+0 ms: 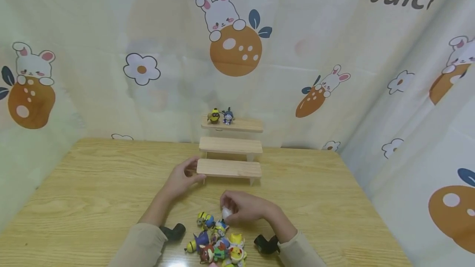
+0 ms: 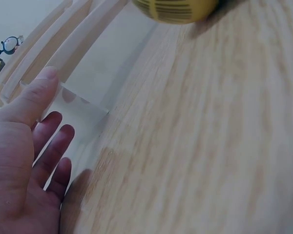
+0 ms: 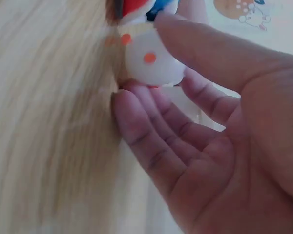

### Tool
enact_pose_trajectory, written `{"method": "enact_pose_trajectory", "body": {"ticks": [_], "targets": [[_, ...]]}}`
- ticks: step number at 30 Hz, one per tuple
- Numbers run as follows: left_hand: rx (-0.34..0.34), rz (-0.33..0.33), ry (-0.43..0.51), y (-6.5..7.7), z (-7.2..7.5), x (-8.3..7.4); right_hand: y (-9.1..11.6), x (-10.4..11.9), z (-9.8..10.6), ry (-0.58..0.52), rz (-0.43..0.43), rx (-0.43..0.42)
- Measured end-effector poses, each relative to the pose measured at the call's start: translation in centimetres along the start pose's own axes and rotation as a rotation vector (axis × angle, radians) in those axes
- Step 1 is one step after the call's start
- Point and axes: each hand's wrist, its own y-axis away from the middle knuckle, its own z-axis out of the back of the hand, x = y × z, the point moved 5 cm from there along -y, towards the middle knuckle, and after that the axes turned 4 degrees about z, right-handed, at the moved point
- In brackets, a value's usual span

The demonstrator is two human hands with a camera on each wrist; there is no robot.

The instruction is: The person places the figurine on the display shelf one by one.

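Observation:
A wooden three-step display shelf (image 1: 229,169) with clear side supports stands at the back of the table. My left hand (image 1: 182,178) holds the left end of its lowest step, thumb at the front and fingers toward the back; some fingers hang loose in the left wrist view. Between thumb and fingers, my right hand (image 1: 246,207) pinches a small white figurine (image 3: 154,58) with orange dots, just above the table. Its red and blue part shows at the top of the right wrist view. A pile of small toy figurines (image 1: 219,250) lies in front of me, near the right hand.
Two figurines stand on the top step: a yellow one (image 1: 214,116) at the left and a blue one (image 1: 228,116) beside it. A printed curtain (image 1: 167,106) hangs behind the wooden table (image 1: 92,184). Black wrist cameras (image 1: 266,244) sit at both wrists.

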Motion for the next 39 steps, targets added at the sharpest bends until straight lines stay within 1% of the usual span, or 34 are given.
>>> {"method": "enact_pose_trajectory", "body": {"ticks": [3,6,9,13,15,20,24,29,31,33,38,39], "targets": [[-0.005,0.005,-0.002,-0.1,0.1,0.1,-0.2,-0.8,0.4,-0.014,-0.028,-0.065],[0.000,0.005,-0.003,-0.1,0.1,0.1,-0.3,-1.6,1.2,-0.072,-0.043,-0.171],[0.009,0.006,-0.001,-0.1,0.1,0.1,-0.1,-2.2,2.0,-0.181,-0.026,-0.277],[0.009,0.007,-0.007,-0.1,0.1,0.1,0.3,-2.5,3.1,-0.308,0.020,-0.388],[0.007,0.013,-0.008,-0.1,0.1,0.1,0.5,-2.5,3.5,-0.374,0.028,-0.433],[0.001,0.018,-0.015,-0.1,0.1,0.1,0.7,-2.5,4.0,-0.563,0.071,-0.513],[0.004,0.015,-0.013,-0.1,0.1,0.1,0.8,-2.6,4.1,-0.642,0.102,-0.538],[0.004,0.009,-0.005,-0.1,0.0,0.2,0.8,-2.4,4.0,-0.654,0.122,-0.487],[0.003,0.012,-0.005,-0.1,0.0,0.2,0.8,-2.3,4.0,-0.647,0.112,-0.471],[0.002,0.014,-0.007,-0.1,0.0,0.3,0.8,-2.2,3.9,-0.663,0.090,-0.459],[0.003,0.010,-0.008,-0.1,0.0,0.3,0.8,-2.3,3.7,-0.807,0.031,-0.456],[0.006,0.015,-0.003,0.1,0.0,-0.2,0.8,-2.3,3.6,-0.841,0.017,-0.466]]}}
